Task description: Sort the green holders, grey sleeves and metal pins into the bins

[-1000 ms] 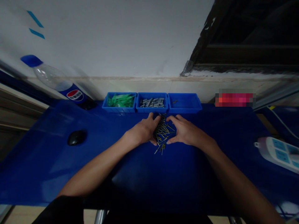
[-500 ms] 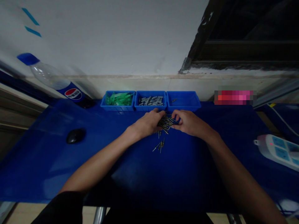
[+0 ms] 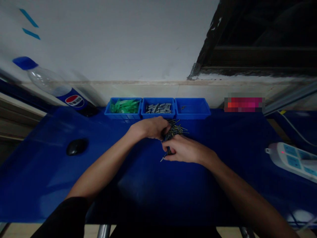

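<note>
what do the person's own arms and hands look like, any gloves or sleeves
The left hand and right hand are ungloved, and no watch, bracelet or ring shows. Both forearms are uncovered. A plain black sleeve shows on the left arm, ending near the elbow; no sleeve is visible on the right.

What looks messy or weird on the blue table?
The thin metal pins lie jumbled in a loose heap on the blue table, by the left hand and right hand. That looks odd because the green pieces and grey pieces sit in bins.
</note>
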The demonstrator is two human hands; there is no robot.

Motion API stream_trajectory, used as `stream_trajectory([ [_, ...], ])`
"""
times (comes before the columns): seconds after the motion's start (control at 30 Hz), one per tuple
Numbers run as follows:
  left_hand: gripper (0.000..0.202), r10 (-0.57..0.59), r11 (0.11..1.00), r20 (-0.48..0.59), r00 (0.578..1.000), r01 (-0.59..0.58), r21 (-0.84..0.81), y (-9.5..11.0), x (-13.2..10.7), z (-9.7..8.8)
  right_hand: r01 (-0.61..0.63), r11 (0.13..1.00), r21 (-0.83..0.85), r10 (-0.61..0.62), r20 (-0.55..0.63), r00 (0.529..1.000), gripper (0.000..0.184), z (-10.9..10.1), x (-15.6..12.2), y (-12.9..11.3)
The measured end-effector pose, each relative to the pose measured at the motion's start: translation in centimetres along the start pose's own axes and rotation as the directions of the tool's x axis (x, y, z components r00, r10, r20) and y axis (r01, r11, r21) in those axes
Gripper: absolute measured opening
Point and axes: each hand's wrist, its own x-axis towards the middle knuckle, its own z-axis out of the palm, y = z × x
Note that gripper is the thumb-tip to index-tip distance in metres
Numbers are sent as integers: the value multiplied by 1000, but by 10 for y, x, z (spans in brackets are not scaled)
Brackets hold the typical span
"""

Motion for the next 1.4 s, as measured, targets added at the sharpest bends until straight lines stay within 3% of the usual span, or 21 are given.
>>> stream_trajectory([
  [0.3, 26, 37, 999, -12, 999, -37, 32, -9, 4, 1, 33, 998, -52, -44, -215, 976, 14, -22, -4, 41],
  [0.43, 19, 20, 997, -34, 999, -17, 73, -5, 3, 2, -6, 998, -65, -13, -280, 960, 11, -29, -10, 47],
  [0.67, 21, 16, 991, -110, 994, -2, 131, 13, -7, 5, -50, 999, 15, 52, -218, 974, 6, -46, -23, 42],
  [0.9, 11, -14, 969, -104, 994, 39, 245, 29, -14, 10, -59, 995, 75, 71, -175, 982, 12, -44, -22, 43],
  [1.03, 13, 4, 985, -154, 988, 23, 172, 27, -9, 14, -52, 995, 89, 66, -163, 984, 14, -43, -21, 47],
  [1.2, 8, 21, 987, -111, 994, -3, 160, 18, -6, 8, -67, 986, 151, 93, -173, 981, 17, -45, -21, 50],
  [1.4, 12, 169, 980, -317, 933, -124, 158, 6, -7, 1, -48, 885, 463, 162, -210, 964, 34, -45, -21, 50],
])
